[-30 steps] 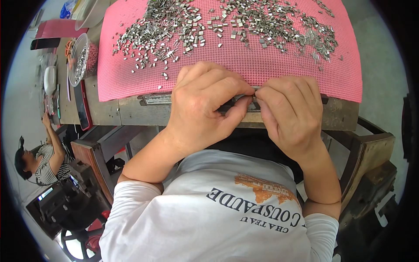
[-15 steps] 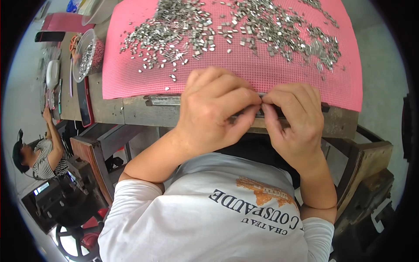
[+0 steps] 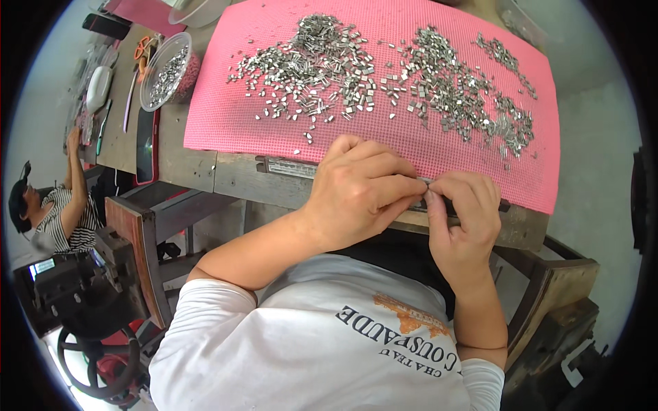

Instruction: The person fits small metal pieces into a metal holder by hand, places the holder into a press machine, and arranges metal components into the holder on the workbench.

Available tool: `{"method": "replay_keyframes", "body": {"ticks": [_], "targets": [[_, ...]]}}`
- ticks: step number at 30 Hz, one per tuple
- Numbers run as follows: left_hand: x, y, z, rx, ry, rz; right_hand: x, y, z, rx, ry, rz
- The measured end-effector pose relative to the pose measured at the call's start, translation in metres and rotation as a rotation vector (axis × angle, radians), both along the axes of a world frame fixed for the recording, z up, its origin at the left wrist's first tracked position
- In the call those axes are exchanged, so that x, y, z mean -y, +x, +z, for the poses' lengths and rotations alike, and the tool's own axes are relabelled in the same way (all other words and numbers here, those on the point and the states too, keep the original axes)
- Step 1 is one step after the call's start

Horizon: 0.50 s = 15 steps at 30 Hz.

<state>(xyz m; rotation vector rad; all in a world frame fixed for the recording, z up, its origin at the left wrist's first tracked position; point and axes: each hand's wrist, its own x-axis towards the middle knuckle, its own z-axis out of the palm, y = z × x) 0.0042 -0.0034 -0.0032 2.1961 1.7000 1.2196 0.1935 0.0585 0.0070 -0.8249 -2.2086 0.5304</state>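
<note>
My left hand point(image 3: 367, 188) and my right hand point(image 3: 469, 216) meet over the front edge of the bench. Thumb and forefinger of each are pinched together, fingertips nearly touching. Whatever lies between them is too small or hidden to name. Under the hands a long narrow metal bar point(image 3: 291, 168) runs along the bench edge; its middle is covered by my fingers. Just beyond lies a pink textured mat point(image 3: 233, 127), bearing loose heaps of small shiny metal pieces point(image 3: 322, 65), with more metal pieces point(image 3: 445, 85) heaped to the right.
Left of the mat stand a clear round tub point(image 3: 146, 96) of metal pieces, orange-handled scissors point(image 3: 142, 48), a dark phone-like slab point(image 3: 147, 147) and a white oblong device point(image 3: 99, 89). At far left another person point(image 3: 65, 205) in a striped top sits near a machine with a handwheel point(image 3: 99, 359).
The view has shifted and tilted, so mat and bench sit differently in the picture. Both my hands stay pinched together at the bar, with little visible change in their grip.
</note>
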Motion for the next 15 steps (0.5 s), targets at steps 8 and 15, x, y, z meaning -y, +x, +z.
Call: {"method": "replay_keyframes", "body": {"ticks": [8,15], "targets": [[-0.008,-0.011,0.012,0.172,-0.130,-0.073,-0.009,0.003,0.012,0.025,-0.129,0.047],[-0.065,-0.039,0.016,-0.105,-0.020,0.069,-0.040,-0.013,0.012,0.139,0.180,-0.086]]}}
